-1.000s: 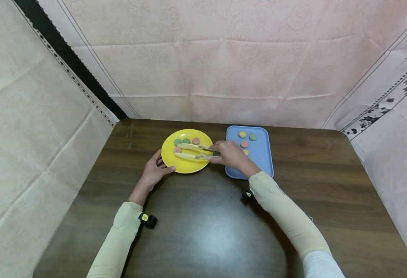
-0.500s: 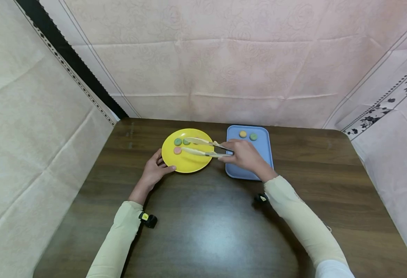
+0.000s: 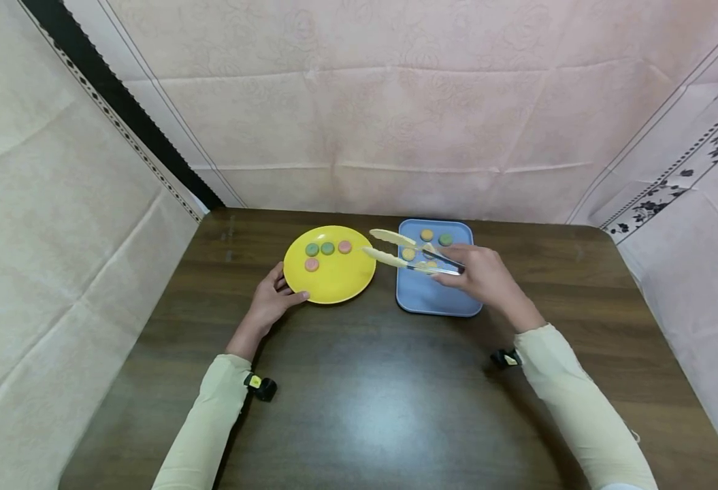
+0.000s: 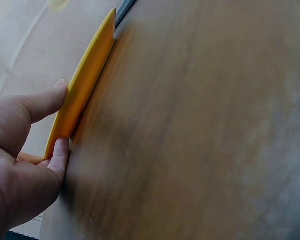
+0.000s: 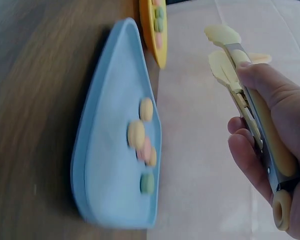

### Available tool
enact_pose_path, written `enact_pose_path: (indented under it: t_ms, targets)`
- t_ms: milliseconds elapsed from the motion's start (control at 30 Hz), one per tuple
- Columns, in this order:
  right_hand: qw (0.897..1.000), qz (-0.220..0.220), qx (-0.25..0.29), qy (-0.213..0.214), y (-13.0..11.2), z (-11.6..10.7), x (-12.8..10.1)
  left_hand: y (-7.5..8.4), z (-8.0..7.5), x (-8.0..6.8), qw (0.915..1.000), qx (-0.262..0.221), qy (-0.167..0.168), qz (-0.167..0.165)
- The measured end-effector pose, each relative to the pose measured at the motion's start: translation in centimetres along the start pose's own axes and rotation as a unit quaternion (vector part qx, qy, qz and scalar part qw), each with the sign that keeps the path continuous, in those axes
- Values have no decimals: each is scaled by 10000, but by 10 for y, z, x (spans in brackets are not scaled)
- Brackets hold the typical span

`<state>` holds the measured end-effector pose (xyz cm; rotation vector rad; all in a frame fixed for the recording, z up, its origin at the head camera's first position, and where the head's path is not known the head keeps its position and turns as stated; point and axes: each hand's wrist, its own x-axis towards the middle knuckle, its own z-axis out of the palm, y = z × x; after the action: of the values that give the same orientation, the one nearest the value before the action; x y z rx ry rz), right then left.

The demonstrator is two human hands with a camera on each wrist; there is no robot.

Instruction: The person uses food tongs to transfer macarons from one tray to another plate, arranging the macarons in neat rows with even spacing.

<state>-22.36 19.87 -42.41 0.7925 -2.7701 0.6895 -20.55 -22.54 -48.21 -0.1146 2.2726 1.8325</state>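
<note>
My left hand (image 3: 269,301) holds the near-left rim of a yellow plate (image 3: 340,289), the thumb over the rim and fingers beneath it in the left wrist view. Two green macarons (image 3: 320,249) and two pink macarons (image 3: 344,247) lie on the plate. My right hand (image 3: 486,275) grips a pair of tongs (image 5: 264,120) with cream tips. Spread apart, the tips have nothing between them and point left over the blue tray (image 3: 432,303). Several yellow, pink and green macarons (image 5: 136,134) sit on this tray, partly hidden by the tongs in the head view.
Plate and tray stand side by side near the back edge of a dark wooden table (image 3: 359,395). Pale patterned cloth (image 3: 395,136) hangs behind and at both sides. Each wrist wears a small black camera (image 3: 265,389).
My right hand has drawn the tongs rightward from over the plate to over the tray, uncovering the plate's macarons. My left hand keeps its hold on the plate.
</note>
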Motion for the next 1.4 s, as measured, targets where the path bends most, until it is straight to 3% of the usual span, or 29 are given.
enact_pose_path:
  t_ms: [200, 400, 733, 1100, 1333, 1400]
  targets:
    - [9991, 380, -155, 124, 19, -18, -26, 0, 0, 0, 10000, -15, 3, -15]
    - [9974, 458, -435, 334, 35, -25, -51, 0, 1, 0, 10000, 14, 0, -7]
    - [9969, 661, -361, 226, 53, -16, -77, 0, 0, -1, 10000, 28, -7, -30]
    - [9964, 704, -412, 222, 69, -4, -88, -2, 1, 1, 10000, -17, 9, -20]
    - [9962, 793, -331, 126, 75, 2, -89, -32, -3, 18, 9998, 11, 97, 188]
    - [9961, 816, -316, 88, 76, 3, -89, -32, -3, 18, 9997, 30, 96, 208]
